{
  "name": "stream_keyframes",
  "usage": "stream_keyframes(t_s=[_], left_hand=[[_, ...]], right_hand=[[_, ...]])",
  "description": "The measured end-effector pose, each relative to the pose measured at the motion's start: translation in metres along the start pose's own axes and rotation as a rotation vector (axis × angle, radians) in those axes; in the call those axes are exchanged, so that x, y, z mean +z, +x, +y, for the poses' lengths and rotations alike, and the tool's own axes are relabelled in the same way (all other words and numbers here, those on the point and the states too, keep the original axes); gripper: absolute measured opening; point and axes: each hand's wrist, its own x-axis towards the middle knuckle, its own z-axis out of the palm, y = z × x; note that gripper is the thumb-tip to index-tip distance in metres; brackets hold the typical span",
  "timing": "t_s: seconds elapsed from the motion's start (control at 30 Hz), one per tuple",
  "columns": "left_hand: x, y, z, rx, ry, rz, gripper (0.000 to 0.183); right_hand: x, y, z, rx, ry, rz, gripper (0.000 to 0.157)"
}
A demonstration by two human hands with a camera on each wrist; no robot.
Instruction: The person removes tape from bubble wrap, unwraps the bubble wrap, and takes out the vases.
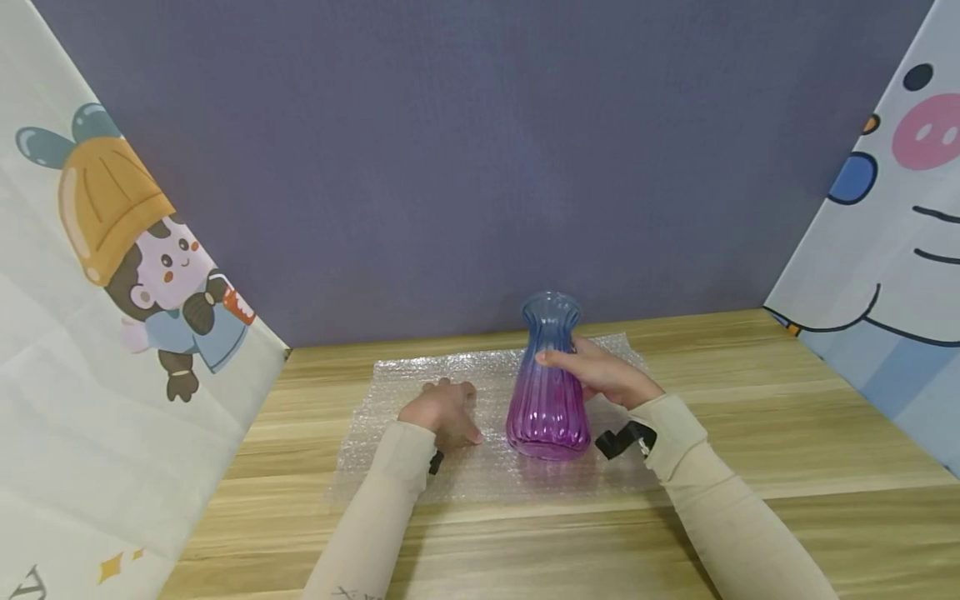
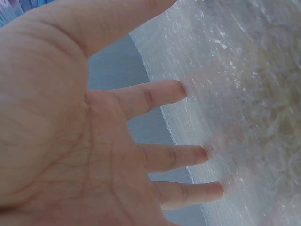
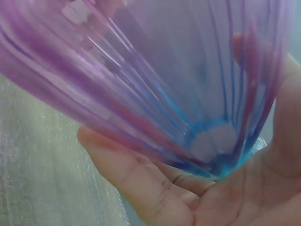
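Note:
A ribbed glass vase, blue at its flared mouth and purple-pink toward the base, stands out over a sheet of bubble wrap. My right hand grips it around the upper body, thumb across the front. The right wrist view shows the vase up close, with fingers curled beneath and around its narrowing part. To the left of the vase, my left hand has its fingers spread, fingertips on the bubble wrap. In the left wrist view its straight fingers touch the bubble wrap.
The bubble wrap lies on a wood-grain table. A dark grey-blue panel rises behind the table. White cloths with cartoon prints flank it, a child in an orange hat at left and a pink-nosed figure at right.

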Motion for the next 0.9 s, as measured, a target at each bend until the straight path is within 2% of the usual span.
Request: stream_keyframes(t_s=[0.9], left_hand=[[-0.0003,0.0015,-0.0026,0.000,0.005,-0.006,0.088]], right_hand=[[-0.0040,-0.0017,-0.0009,-0.015,0.003,0.021,0.078]])
